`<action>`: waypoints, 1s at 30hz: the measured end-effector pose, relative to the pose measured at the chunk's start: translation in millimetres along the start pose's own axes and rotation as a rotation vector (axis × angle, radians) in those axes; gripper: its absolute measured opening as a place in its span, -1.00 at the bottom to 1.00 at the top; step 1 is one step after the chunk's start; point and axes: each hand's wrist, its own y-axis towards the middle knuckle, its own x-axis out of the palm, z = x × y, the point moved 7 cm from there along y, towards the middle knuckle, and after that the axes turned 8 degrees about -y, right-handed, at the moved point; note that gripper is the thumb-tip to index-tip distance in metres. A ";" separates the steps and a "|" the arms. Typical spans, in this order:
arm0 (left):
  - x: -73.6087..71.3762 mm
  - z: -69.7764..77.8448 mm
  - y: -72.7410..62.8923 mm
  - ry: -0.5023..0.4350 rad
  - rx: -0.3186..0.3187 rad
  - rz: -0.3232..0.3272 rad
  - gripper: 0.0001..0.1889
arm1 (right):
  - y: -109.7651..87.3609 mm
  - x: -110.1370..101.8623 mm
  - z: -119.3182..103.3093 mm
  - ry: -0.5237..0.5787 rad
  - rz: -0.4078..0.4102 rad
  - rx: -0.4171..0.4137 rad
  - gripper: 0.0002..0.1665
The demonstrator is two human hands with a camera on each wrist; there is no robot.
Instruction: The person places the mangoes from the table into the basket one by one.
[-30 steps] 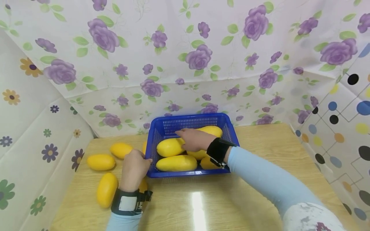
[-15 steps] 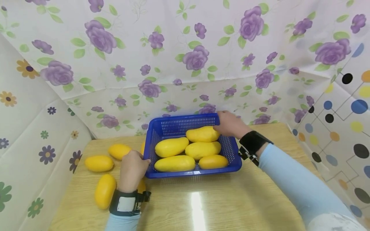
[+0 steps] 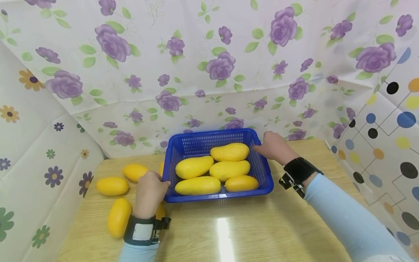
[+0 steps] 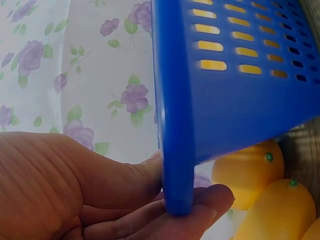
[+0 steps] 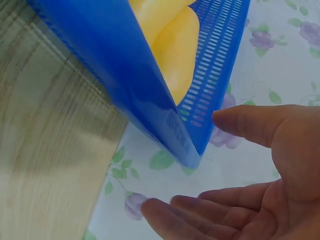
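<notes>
A blue plastic basket (image 3: pixel 218 196) with slotted walls stands at the back of the table, holding several yellow, mango-like fruits (image 3: pixel 198 185). At its left rim, my left hand (image 3: pixel 150 193) pinches the edge between thumb and fingers; the left wrist view shows the rim (image 4: pixel 178 150) between them. My right hand (image 3: pixel 276 147) is beside the basket's right back corner. In the right wrist view, its thumb and fingers are spread around the corner (image 5: pixel 190 157) without gripping it; whether the thumb touches is hard to tell.
Left of the basket, several more yellow fruits lie on the wooden table (image 3: pixel 248 233), among them one fruit (image 3: pixel 112 185) near the left edge and another fruit (image 3: pixel 119 217) in front. Floral cloth (image 3: pixel 203 91) hangs behind and at both sides.
My right hand has left the fruits inside the basket, gone to the right back rim, then moved slightly outward off it. My left hand has stayed on the left rim.
</notes>
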 end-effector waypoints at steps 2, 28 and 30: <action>-0.2 0.0 0.0 0.003 -0.002 -0.001 -0.76 | -2.1 0.4 1.6 0.008 0.008 0.008 -0.34; 1.2 -0.8 -1.6 -0.007 -0.034 -0.003 -0.76 | -10.9 19.4 8.6 0.091 0.106 0.055 -0.65; 1.1 -0.6 -2.3 -0.010 -0.035 0.000 -0.76 | -11.4 19.9 8.7 0.096 0.116 0.055 -0.65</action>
